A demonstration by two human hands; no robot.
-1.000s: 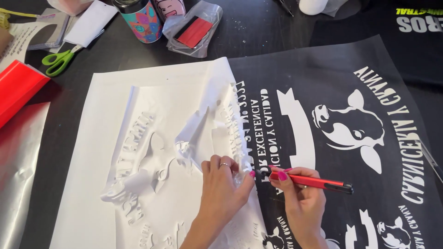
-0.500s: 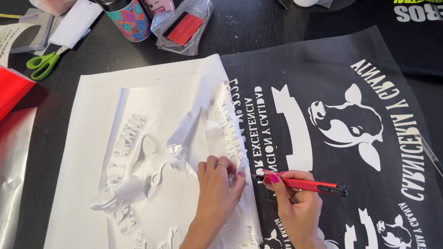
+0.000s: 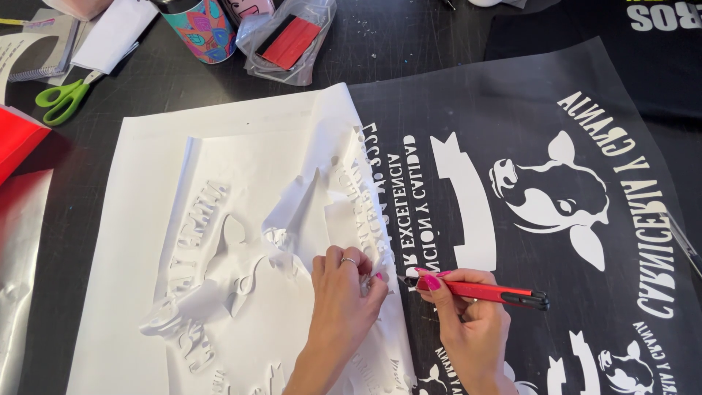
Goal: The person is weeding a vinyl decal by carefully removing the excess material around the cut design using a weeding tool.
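A large sheet of white vinyl (image 3: 153,219) lies peeled back over the left half of a clear film with white cut lettering and cow-head shapes (image 3: 556,197) on the dark table. My left hand (image 3: 344,292) pinches the peeled edge of the white vinyl near the lettering. My right hand (image 3: 468,322) holds a red pen-like weeding tool (image 3: 490,291) with its tip at the peel line, right beside the left fingers.
Green-handled scissors (image 3: 62,99) lie at the far left. A colourful cup (image 3: 201,28) and a clear bag with red pieces (image 3: 289,40) stand at the back. A red sheet (image 3: 16,143) and shiny film (image 3: 22,271) sit on the left edge. Black fabric (image 3: 643,51) lies back right.
The view has shifted slightly. My left hand has drawn the peeled vinyl a little further over, and the red tool stays at the peel line.
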